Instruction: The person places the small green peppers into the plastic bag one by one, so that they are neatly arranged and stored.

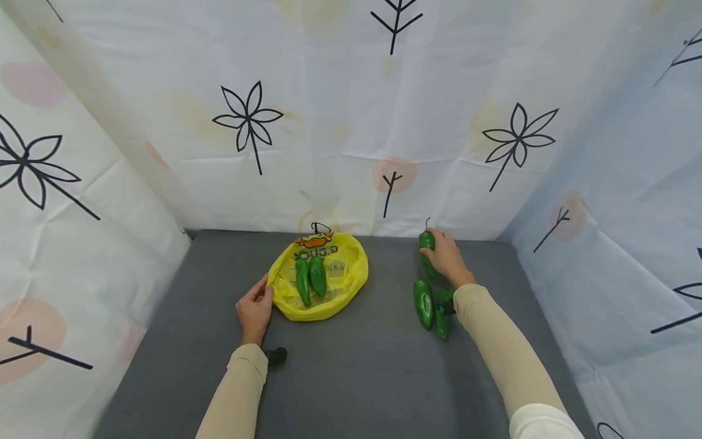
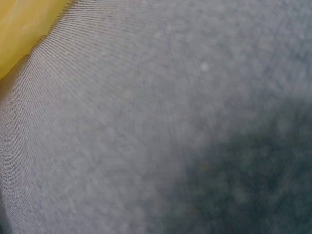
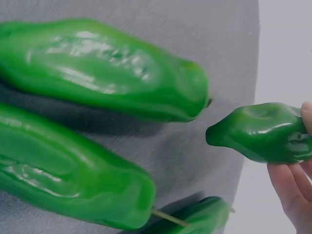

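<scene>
A yellow plastic bag (image 1: 353, 277) lies spread with its mouth facing up, one green pepper (image 1: 303, 283) and a second green pepper (image 1: 317, 276) side by side in it. My left hand (image 1: 255, 311) pinches the bag's left rim. Over at the right, my right hand (image 1: 451, 261) grips a green pepper (image 3: 263, 134) between thumb and fingers, raised above the table in the right wrist view. Below that hand lie more glossy green peppers: one (image 1: 423, 303) to the left, one (image 1: 442, 323) partly covered by the wrist strap, and one (image 1: 428, 267) beneath the fingers.
The dark grey table (image 1: 351, 378) ends at a white patterned cloth (image 1: 329, 122) behind, with more cloth on both sides. A dark wrist camera (image 1: 276, 356) juts from the left wrist. The left wrist view shows mostly tabletop and the bag's yellow edge (image 2: 24, 29).
</scene>
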